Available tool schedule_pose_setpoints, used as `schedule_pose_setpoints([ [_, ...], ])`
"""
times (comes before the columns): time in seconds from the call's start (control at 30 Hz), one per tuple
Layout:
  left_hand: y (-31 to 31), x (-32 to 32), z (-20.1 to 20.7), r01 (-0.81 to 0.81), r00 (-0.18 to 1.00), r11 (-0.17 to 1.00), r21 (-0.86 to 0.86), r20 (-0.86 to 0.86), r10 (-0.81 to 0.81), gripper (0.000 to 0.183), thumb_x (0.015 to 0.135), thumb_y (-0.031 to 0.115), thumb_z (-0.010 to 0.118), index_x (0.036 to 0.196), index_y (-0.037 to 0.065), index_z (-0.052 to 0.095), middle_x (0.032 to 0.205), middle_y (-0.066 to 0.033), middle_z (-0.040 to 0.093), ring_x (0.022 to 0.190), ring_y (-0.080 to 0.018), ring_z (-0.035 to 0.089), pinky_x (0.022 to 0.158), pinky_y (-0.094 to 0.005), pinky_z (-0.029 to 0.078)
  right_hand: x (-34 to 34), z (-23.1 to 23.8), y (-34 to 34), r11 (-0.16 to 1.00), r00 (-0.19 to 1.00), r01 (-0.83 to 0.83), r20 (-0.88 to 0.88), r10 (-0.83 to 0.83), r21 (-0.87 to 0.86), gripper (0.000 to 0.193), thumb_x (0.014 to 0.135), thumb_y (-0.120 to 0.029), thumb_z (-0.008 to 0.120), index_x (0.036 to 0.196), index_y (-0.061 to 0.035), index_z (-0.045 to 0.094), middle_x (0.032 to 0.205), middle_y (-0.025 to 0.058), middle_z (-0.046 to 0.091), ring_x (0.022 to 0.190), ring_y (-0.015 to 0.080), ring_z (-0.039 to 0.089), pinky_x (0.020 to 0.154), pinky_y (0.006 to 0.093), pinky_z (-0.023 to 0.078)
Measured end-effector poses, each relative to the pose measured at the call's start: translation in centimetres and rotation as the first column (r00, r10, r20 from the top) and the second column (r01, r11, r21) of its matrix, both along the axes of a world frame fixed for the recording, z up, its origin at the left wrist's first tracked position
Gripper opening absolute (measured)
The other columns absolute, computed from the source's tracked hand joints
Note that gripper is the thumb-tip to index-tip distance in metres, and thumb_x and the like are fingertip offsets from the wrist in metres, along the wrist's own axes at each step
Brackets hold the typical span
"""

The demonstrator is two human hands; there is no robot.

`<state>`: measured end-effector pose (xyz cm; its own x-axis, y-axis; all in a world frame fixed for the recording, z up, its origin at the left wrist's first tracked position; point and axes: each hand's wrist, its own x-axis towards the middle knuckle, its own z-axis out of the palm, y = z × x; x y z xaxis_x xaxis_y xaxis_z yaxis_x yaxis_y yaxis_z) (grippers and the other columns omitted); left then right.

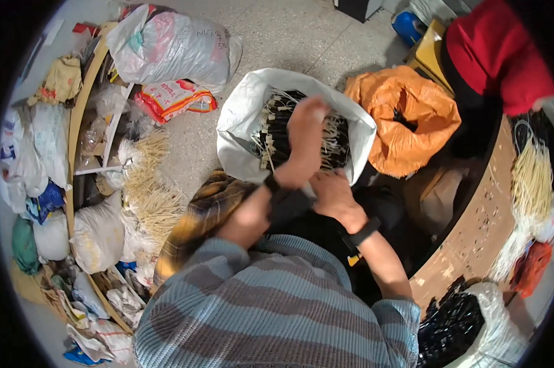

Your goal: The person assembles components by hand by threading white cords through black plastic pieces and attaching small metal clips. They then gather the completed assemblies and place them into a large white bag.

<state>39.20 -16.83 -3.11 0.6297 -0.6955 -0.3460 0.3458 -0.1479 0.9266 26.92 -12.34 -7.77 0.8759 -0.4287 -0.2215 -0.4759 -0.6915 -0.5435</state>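
Observation:
A white woven sack (pixel 237 132) stands with its mouth wide, its rim rolled outward. Inside lie bundles of thin black pieces (pixel 283 132) with pale ends, like cords or cables; their exact kind is unclear. My left hand (pixel 306 132) reaches over the sack's middle, just above the bundles, its fingers smeared by motion. At the near rim, my right hand (pixel 334 191) has its fingers bent over the sack's edge, pressed together. A dark band is on each of my wrists.
An orange woven sack (pixel 405 98) touches the white one's right side. A cardboard-topped table (pixel 467 227) curves along the right, holding pale cord bundles (pixel 530 178). Left stands a shelf (pixel 77 122) with bags and hanging pale cords (pixel 148 184). A person's red sleeve (pixel 497 49) shows far right.

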Motion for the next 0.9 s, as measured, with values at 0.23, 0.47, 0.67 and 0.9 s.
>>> schedule_pose_setpoints([
  [0.23,-10.6,1.5,1.9,0.838,0.120,0.479,0.261,0.768,-0.629,0.021,0.089,0.013,0.053,0.104,0.005,0.065,0.092,-0.0105,0.067,0.086,-0.0208,0.065,0.072,-0.0339,0.050,2.0,-5.1,5.2,0.883,0.984,0.124,0.171,-0.051,-0.453,0.007,0.072,-0.016,0.060,0.068,-0.0139,0.065,0.072,0.0040,0.060,0.078,0.0226,0.057,0.071,0.0355,0.040],
  [0.47,-1.7,15.4,-3.1,0.637,-0.568,-0.118,0.762,0.361,-0.740,0.029,0.074,0.001,0.057,0.097,0.010,0.072,0.095,-0.0122,0.071,0.087,-0.0300,0.067,0.077,-0.0379,0.053,-2.6,-1.2,5.4,0.954,0.933,0.087,0.359,0.023,-0.287,0.008,0.070,-0.018,0.060,0.071,-0.0108,0.059,0.071,0.0014,0.056,0.077,0.0199,0.057,0.073,0.0334,0.042],
  [0.67,5.5,17.1,-12.1,0.457,-0.722,-0.108,0.883,0.297,-0.625,0.032,0.070,0.010,0.065,0.096,0.026,0.074,0.094,-0.0019,0.069,0.095,-0.0245,0.062,0.085,-0.0391,0.048,-2.0,-0.6,6.2,0.930,0.924,0.222,0.367,-0.105,-0.292,0.009,0.063,-0.016,0.062,0.065,-0.0096,0.055,0.066,0.0014,0.053,0.075,0.0177,0.055,0.076,0.0299,0.042],
  [0.9,5.3,18.8,-13.3,0.722,-0.528,0.162,0.673,0.687,-0.499,0.017,0.067,0.021,0.069,0.084,0.017,0.068,0.083,0.0026,0.061,0.086,-0.0174,0.057,0.087,-0.0377,0.043,-1.5,0.3,5.0,0.937,0.946,0.181,0.315,-0.082,-0.299,0.010,0.062,-0.015,0.061,0.063,-0.0092,0.053,0.064,0.0015,0.051,0.069,0.0168,0.054,0.070,0.0300,0.040],
])
